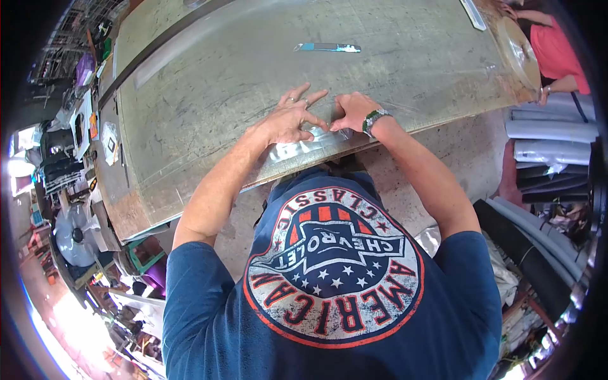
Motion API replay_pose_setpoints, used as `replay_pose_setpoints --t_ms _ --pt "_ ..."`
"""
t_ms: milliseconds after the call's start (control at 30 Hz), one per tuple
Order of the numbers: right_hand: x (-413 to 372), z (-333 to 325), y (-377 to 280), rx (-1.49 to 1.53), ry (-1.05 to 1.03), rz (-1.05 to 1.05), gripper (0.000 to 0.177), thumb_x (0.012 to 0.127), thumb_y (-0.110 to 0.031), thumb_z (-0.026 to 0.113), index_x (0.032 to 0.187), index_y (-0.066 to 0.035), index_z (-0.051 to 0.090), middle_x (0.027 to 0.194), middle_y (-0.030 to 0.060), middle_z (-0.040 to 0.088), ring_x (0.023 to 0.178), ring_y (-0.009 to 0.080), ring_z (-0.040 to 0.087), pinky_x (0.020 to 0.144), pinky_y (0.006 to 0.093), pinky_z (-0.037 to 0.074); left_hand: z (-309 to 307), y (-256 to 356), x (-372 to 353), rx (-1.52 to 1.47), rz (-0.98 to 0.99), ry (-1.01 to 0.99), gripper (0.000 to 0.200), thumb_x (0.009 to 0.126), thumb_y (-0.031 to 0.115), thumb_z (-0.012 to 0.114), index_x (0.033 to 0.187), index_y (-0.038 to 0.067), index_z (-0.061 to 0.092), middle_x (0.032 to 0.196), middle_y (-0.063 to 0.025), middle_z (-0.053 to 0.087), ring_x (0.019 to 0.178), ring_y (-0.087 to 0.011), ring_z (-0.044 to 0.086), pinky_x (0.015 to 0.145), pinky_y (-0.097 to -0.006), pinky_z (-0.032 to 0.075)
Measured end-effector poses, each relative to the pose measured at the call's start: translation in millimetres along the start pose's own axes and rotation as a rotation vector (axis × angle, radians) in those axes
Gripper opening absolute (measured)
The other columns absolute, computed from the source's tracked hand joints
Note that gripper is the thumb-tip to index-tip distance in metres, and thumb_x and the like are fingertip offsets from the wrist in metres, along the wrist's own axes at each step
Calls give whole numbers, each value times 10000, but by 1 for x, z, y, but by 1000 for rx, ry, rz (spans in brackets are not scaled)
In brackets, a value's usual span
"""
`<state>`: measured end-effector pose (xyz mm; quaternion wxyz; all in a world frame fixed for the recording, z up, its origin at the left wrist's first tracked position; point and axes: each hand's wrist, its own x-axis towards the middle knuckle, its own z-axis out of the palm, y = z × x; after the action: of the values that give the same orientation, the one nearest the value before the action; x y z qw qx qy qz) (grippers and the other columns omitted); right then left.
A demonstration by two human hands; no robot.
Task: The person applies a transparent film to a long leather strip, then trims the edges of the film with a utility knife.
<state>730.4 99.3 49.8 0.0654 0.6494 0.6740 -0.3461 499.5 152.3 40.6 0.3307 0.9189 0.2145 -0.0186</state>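
Note:
My left hand [292, 119], with rings on it, is over the near edge of the worktable, its fingers spread apart. Below its palm lies a shiny piece of clear plastic film [292, 151]. Close beside it on the right, my right hand [356, 113] wears a dark beaded bracelet [373, 120]. Its fingers are curled together at the film's right end, partly hiding what they pinch. Farther in on the tabletop rests a blue utility knife [327, 47], apart from both hands.
The large worn worktable [209, 107] has a long dark strip [158, 47] across its left part. A metal ruler-like bar [472, 14] lies at the far right. Another person's red sleeve [557, 54] shows there. Rolls of material [551, 130] are stacked right of the table.

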Motion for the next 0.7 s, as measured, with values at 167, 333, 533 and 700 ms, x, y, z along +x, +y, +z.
replay_pose_setpoints --t_ms 167,333,533,700 --pt "8 5 18 11 89 -165 497 748 -464 866 942 -43 686 880 165 740 882 383 715 790 473 558 -1 0 1 -2 -25 -23 516 709 157 873 1179 348 778 1720 8 228 1573 -406 127 1261 -581 183" --pt "73 -23 67 56 842 -202 393 911 -393 730 1151 -85 690 1136 170 700 1047 388 650 876 500 530 0 4 -1 -1 -34 -8 508 711 164 875 1175 345 774 1717 14 237 1583 -392 105 1274 -567 176" --pt "107 -35 80 -49 768 -104 345 925 -344 728 1161 -98 671 1352 113 597 1298 335 500 959 509 476 -3 4 5 2 -66 -22 487 717 179 874 1168 336 775 1715 20 241 1585 -387 103 1279 -560 172" --pt "85 -38 91 97 565 -52 267 928 -258 739 1109 -84 649 1035 111 690 958 325 647 795 473 525 -2 5 5 2 -80 -30 482 722 177 876 1167 333 776 1718 25 231 1587 -388 93 1278 -559 176"
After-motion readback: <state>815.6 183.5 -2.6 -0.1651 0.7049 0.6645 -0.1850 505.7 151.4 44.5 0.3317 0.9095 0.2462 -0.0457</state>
